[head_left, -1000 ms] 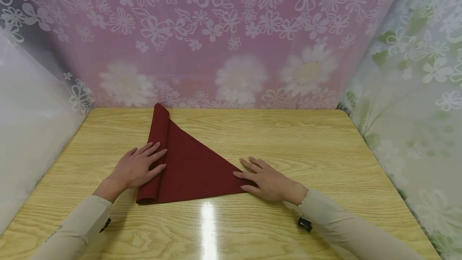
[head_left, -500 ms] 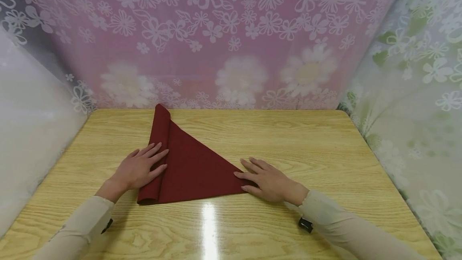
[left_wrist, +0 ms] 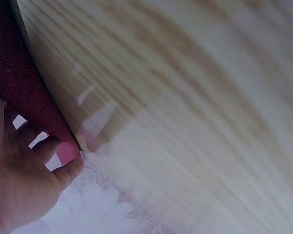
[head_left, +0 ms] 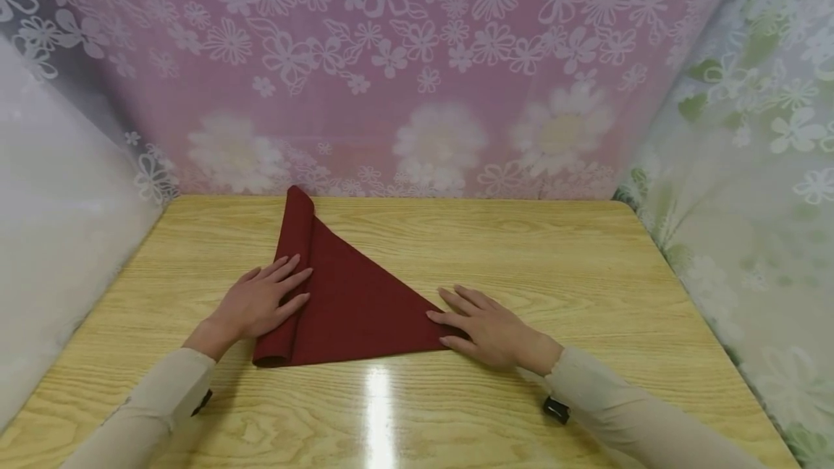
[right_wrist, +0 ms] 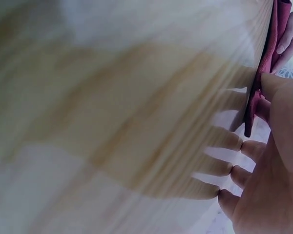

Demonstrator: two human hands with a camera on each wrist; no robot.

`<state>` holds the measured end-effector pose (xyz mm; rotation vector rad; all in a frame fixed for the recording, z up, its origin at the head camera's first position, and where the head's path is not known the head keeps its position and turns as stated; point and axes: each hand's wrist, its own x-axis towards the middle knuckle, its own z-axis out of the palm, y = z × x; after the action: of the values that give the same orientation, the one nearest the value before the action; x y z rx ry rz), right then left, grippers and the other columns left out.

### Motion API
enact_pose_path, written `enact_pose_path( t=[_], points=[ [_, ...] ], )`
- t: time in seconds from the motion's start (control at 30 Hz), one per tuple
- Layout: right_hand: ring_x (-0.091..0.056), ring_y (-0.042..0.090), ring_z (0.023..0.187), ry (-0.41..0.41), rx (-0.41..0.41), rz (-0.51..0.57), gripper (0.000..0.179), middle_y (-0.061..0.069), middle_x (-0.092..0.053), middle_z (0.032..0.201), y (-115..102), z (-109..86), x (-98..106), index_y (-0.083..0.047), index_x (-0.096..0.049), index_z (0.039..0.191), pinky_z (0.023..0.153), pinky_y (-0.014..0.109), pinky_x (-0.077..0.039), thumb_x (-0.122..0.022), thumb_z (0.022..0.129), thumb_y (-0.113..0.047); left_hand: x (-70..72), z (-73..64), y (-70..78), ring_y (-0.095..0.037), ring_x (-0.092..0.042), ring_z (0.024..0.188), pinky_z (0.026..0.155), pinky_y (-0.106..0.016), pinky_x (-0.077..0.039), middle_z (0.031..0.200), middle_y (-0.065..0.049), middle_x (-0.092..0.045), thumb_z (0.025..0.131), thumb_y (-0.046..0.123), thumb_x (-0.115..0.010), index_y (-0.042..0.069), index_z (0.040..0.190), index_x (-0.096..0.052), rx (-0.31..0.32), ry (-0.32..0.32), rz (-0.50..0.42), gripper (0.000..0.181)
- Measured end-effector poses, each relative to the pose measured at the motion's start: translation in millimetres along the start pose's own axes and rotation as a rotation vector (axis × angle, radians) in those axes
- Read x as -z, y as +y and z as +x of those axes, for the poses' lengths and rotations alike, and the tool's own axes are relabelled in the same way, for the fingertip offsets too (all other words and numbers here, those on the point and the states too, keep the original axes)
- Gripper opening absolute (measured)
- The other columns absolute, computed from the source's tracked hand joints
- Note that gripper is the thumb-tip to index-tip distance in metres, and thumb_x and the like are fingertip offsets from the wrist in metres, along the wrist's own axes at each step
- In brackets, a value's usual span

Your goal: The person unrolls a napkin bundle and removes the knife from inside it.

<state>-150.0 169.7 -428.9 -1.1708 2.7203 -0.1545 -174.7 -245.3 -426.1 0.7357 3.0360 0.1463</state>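
Observation:
A dark red cloth lies on the table, its left side rolled into a tube and the rest spread as a flat triangle pointing right. My left hand rests on the rolled part with its fingers spread and fairly straight. At the triangle's right tip, my right hand touches the cloth with thumb and index finger. The other fingers of that hand reach the bare tabletop, as the right wrist view shows. In the left wrist view the cloth runs along above the fingers of the left hand.
The wood-grain table has a glossy top with a bright light reflection near the front. A pink flowered curtain stands behind it. Pale flowered sheets flank both sides. A black strap piece hangs under the right sleeve.
The whole scene has shifted slightly to the right in the head view. Both hands keep their places on the cloth, and its roll looks unchanged.

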Motion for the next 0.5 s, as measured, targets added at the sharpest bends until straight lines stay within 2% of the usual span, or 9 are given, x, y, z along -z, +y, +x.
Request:
enact_pose_path(
  t=[0.2, 0.5],
  points=[
    [-0.013, 0.029, 0.143, 0.019, 0.0, 0.001, 0.051, 0.005, -0.018, 0.158, 0.1, -3.0, -1.5, -0.03, -0.038, 0.148, 0.112, 0.049, -0.018, -0.036, 0.101, -0.049, -1.4, 5.0, 0.5, -0.033, -0.027, 0.139, 0.106, -0.057, -0.027, 0.152, -0.015, -0.031, 0.099, 0.043, -0.046, 0.015, 0.146, -0.043, -0.016, 0.007, 0.009, 0.055],
    [-0.018, 0.032, 0.142, 0.055, 0.027, 0.004, 0.05, 0.008, -0.023, 0.156, 3.5, -9.4, -2.6, -0.024, -0.043, 0.146, 0.112, 0.05, -0.02, -0.04, 0.101, -0.045, -3.5, 14.4, 5.5, -0.033, -0.027, 0.139, 0.106, -0.057, -0.027, 0.152, -0.014, -0.031, 0.099, 0.043, -0.046, 0.015, 0.146, -0.043, -0.04, 0.005, -0.001, 0.054]
  ],
)
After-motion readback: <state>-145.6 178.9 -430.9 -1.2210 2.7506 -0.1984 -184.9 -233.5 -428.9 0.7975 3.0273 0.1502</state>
